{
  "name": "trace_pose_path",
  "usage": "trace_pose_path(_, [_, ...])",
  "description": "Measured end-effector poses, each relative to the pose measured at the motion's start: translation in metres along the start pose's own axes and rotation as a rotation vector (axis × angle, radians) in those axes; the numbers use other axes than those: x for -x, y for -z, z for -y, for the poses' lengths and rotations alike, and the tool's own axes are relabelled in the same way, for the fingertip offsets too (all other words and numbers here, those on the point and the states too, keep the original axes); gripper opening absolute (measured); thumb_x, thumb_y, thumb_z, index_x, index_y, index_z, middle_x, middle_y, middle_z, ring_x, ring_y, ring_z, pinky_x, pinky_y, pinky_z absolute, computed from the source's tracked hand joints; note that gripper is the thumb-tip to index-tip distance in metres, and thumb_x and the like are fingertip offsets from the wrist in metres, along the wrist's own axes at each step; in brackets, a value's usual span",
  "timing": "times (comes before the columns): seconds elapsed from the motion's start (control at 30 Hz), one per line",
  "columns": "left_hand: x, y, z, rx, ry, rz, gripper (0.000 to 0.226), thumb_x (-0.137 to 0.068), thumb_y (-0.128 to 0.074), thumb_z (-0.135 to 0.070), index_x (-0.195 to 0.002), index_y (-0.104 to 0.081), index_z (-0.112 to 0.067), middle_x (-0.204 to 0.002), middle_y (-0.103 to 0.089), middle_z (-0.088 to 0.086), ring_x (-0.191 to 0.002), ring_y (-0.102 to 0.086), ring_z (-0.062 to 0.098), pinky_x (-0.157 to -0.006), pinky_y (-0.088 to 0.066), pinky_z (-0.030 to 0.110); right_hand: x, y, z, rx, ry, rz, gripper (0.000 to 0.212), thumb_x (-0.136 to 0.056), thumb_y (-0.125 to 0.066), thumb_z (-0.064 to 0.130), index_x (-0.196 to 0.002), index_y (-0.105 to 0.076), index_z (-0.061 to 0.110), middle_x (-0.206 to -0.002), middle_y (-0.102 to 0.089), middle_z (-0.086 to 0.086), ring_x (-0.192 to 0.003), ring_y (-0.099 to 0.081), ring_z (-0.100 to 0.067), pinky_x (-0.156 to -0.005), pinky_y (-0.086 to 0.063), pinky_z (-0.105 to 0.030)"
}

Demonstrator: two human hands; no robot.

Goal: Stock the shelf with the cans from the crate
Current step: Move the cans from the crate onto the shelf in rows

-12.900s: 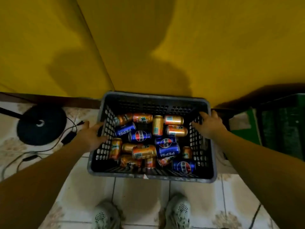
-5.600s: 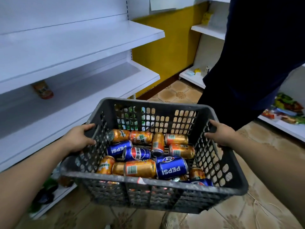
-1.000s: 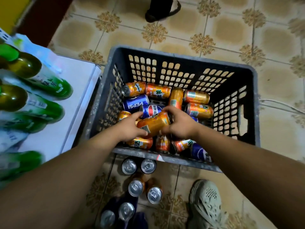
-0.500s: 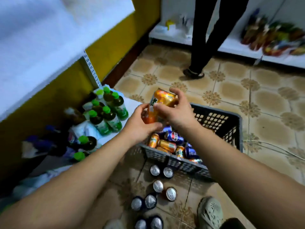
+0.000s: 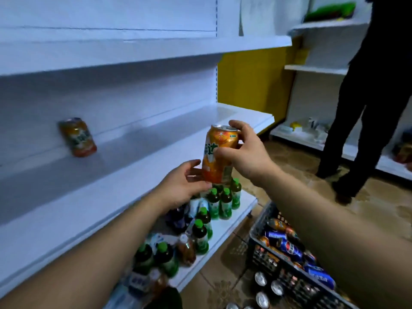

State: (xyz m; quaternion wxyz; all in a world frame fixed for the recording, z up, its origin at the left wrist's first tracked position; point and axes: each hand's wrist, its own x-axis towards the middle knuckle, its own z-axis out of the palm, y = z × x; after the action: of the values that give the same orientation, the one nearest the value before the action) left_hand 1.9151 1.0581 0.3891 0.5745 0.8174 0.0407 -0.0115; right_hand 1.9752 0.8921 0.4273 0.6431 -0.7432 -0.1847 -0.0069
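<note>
While just one shelved can [image 5: 78, 137] sits on the middle shelf [image 5: 133, 175] (blurred, near the back wall), task looks barely started. Held can [image 5: 219, 152] is upright in the air, in front of the shelf edge: right hand [image 5: 247, 155] grips its upper half, left hand [image 5: 185, 186] curls round its base. Crate [image 5: 278, 270] on the floor at lower right has many blue + orange cans left, so most of the job remains.

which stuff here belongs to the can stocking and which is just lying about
Job: orange drink can in left hand and right hand; grey plastic crate; white metal shelf; second orange can, shelved.
Lying about: green-capped bottles; bystander in dark trousers.
</note>
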Motion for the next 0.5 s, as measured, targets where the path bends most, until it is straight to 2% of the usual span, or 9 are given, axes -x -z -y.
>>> trace_pose_path(0.07, [0.029, 0.035, -0.002, -0.108, 0.007, -0.105, 0.082, -0.074, -0.08, -0.017, -0.143, -0.037, -0.014, -0.132, -0.056, 0.004, -0.115, -0.057, 0.016, -0.099, -0.047, 0.035, 0.007, -0.031, 0.02, -0.012, 0.034, 0.066, 0.074, -0.074, -0.077, 0.012, -0.136, -0.041, 0.031, -0.122, -0.055, 0.001, -0.096, -0.062, -0.009, -0.087, -0.056, -0.037])
trace_pose_path(0.23, [0.1, 0.116, 0.016, -0.593, 0.051, -0.341, 0.076, -0.081, -0.07, -0.04, -0.146, -0.033, -0.024, -0.147, -0.041, -0.002, -0.132, -0.041, 0.016, -0.104, -0.035, 0.029, 0.022, -0.106, 0.048, 0.001, 0.07, 0.254, 0.073, -0.078, -0.075, 0.013, -0.138, -0.038, 0.032, -0.124, -0.05, 0.004, -0.104, -0.058, -0.016, -0.087, -0.054, -0.034])
trace_pose_path(0.33, [0.13, 0.155, 0.042, -0.794, 0.204, -0.369, 0.071, -0.085, -0.06, -0.052, -0.144, -0.037, -0.022, -0.151, -0.036, 0.001, -0.136, -0.037, 0.02, -0.108, -0.031, 0.03, 0.028, -0.147, 0.052, -0.004, 0.066, 0.357, 0.074, -0.079, -0.074, 0.01, -0.14, -0.037, 0.03, -0.126, -0.048, 0.003, -0.106, -0.057, -0.018, -0.088, -0.053, -0.035])
trace_pose_path(0.43, [0.155, 0.183, 0.071, -0.941, 0.356, -0.384, 0.075, -0.084, -0.046, -0.068, -0.144, -0.037, -0.024, -0.15, -0.037, 0.001, -0.135, -0.036, 0.023, -0.109, -0.033, 0.04, 0.033, -0.185, 0.049, 0.017, 0.067, 0.442, 0.074, -0.079, -0.074, 0.009, -0.139, -0.037, 0.03, -0.124, -0.048, 0.005, -0.105, -0.057, -0.017, -0.091, -0.052, -0.036])
trace_pose_path(0.5, [0.165, 0.196, 0.085, -1.024, 0.434, -0.383, 0.077, -0.084, -0.036, -0.073, -0.147, -0.03, -0.029, -0.155, -0.027, 0.0, -0.141, -0.025, 0.023, -0.112, -0.024, 0.047, 0.032, -0.205, 0.043, 0.049, 0.076, 0.484, 0.075, -0.078, -0.074, 0.009, -0.139, -0.037, 0.031, -0.123, -0.049, 0.005, -0.107, -0.057, -0.019, -0.096, -0.05, -0.042])
